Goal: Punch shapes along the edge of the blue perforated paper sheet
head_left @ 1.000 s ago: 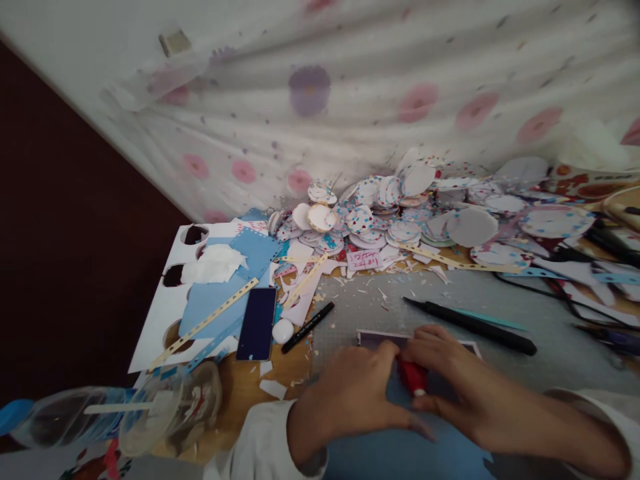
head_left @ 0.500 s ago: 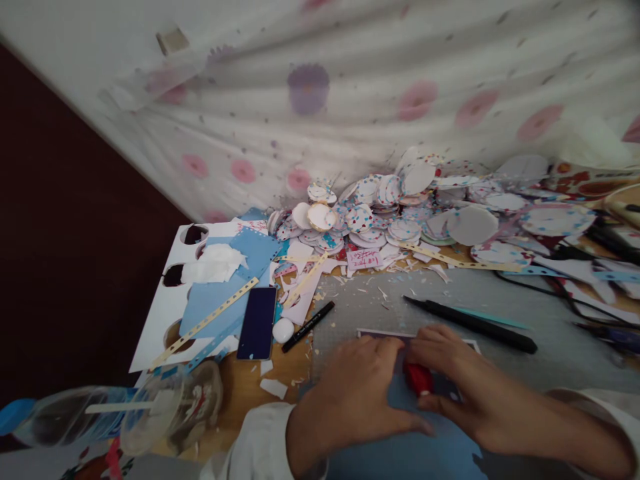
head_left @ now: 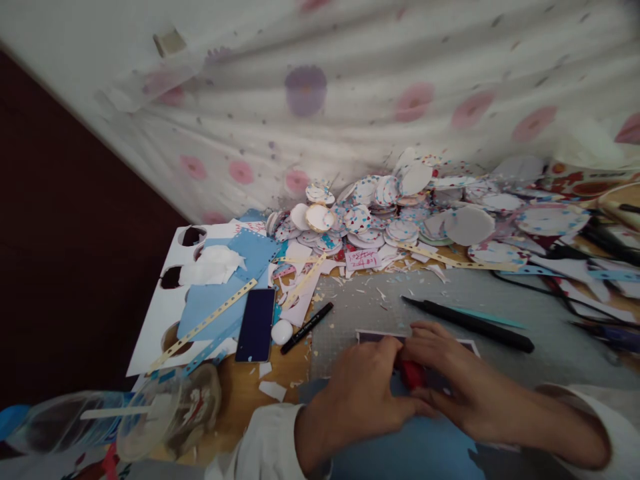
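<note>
Over the grey mat (head_left: 360,293), a small glossy red object (head_left: 412,375) shows between my hands, its kind and lower part hidden by fingers. My right hand (head_left: 465,383) has its fingers curled over it from the right. From the left, my left hand (head_left: 357,390) closes round it, and the two thumbs meet in front. A dark rectangular piece with a white border (head_left: 379,337) lies beneath the hands. Nearer to me is a blue sheet (head_left: 400,447), partly covered by my left forearm and hand. A long black tool with a thin pointed tip (head_left: 467,323) rests beyond my right hand.
Many white paper discs with coloured dotted edges (head_left: 357,219) are heaped along the curtain. On the left are a phone (head_left: 255,325), a white rounded case (head_left: 282,332), a black marker (head_left: 307,328), punched paper strips (head_left: 210,320), a plastic cup (head_left: 150,417) and a bottle (head_left: 60,417).
My left thumb has moved right and up to meet my right thumb, closing the gap below the red object. The red object has shifted slightly left, as has the whole view.
</note>
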Motion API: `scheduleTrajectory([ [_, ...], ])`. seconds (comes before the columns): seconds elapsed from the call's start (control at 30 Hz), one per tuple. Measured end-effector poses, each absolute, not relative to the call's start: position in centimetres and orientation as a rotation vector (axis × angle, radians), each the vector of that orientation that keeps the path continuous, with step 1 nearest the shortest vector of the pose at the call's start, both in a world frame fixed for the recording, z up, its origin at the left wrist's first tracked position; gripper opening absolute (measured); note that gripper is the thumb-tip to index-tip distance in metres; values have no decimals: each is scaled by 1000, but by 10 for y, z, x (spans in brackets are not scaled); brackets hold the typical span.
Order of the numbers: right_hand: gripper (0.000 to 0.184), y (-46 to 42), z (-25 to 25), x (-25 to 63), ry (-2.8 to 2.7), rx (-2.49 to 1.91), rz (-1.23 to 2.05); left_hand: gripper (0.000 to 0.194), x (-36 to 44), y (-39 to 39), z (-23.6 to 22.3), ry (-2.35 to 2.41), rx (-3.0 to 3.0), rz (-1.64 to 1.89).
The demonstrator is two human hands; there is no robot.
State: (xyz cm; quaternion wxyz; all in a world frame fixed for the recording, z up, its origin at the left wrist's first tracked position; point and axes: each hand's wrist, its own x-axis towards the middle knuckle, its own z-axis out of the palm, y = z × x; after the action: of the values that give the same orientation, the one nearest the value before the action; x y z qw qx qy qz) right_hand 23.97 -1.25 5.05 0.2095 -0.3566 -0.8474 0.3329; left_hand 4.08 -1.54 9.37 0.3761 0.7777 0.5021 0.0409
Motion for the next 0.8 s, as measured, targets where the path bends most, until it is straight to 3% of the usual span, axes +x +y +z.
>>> scheduleTrajectory([
  [0.13, 17, -9, 56, 242, -2398, -1017, 1030, 63, 30, -15, 98, 1205, 1935, 47],
  [0.27, 17, -9, 63, 246, -2448, -1040, 1080, 49, 23, -17, 99, 1236, 1892, 58],
  [0.5, 5, -11, 65, 244, -2435, -992, 939, 46, 26, -17, 106, 1263, 1851, 64],
  [0.67, 14, -13, 58, 243, -2459, -943, 889, 87, 33, -17, 109, 1178, 1935, 95],
  [0.8, 19, -14, 47, 244, -2442, -954, 839, 68, 42, -16, 102, 1182, 1976, 98],
])
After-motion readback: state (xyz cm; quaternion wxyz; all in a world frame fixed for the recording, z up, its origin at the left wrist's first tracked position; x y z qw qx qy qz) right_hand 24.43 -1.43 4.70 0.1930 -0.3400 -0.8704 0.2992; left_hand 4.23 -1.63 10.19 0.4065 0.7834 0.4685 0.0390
